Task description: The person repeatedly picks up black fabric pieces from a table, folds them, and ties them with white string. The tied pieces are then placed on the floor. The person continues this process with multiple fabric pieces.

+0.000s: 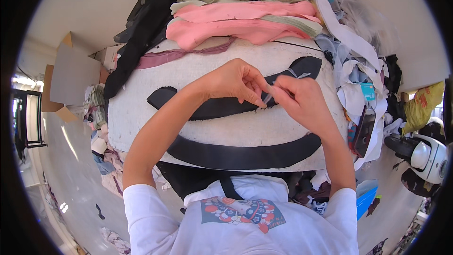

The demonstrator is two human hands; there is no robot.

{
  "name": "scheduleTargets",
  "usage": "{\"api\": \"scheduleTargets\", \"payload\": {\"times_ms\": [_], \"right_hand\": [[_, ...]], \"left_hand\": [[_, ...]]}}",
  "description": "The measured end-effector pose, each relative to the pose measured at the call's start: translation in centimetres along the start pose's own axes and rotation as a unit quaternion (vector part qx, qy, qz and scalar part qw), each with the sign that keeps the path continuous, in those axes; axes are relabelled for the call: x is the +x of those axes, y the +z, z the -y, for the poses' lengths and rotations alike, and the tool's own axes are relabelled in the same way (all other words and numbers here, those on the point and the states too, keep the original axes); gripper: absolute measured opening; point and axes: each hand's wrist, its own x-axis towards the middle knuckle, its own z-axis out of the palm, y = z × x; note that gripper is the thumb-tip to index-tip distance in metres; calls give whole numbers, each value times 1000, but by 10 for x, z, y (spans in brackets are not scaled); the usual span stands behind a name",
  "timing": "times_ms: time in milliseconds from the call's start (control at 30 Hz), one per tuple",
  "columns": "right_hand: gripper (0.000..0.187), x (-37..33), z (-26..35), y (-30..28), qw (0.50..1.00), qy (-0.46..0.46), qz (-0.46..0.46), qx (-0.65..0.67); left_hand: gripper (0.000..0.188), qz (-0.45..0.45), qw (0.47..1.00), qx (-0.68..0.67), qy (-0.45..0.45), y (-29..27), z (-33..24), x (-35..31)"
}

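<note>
My left hand (239,84) and my right hand (302,99) meet above a curved black fabric piece (222,107) on the pale work table (137,85). Between my fingertips runs a thin, greyish, partly see-through strip (268,98); its kind is not clear. A loose grey end (298,73) sticks up behind my right hand. The left fingers are pinched at the strip, and the right fingers are curled closed around it. Closer to my body lies a second curved black fabric piece (245,155), flat along the table's near edge and touched by neither hand.
Folded pink and grey-green fabric (245,19) is stacked at the back. Black cloth (144,38) and a mauve strip (184,55) lie at the back left. White scraps (349,38) and a dark phone-like object (364,130) crowd the right. A cardboard box (73,78) stands left.
</note>
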Motion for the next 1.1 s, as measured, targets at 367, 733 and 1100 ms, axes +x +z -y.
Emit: {"api": "scheduleTargets", "payload": {"times_ms": [367,733,1100], "right_hand": [[30,18,-26,11,998,-1,62,21],[15,-9,-24,34,991,11,14,131],[15,-8,-26,33,985,45,-91,143]], "left_hand": [[5,-77,996,-11,41,7,15,-13],[12,-74,988,-118,-70,-5,5,-13],[26,-252,749,494,363,16,31,-14]]}}
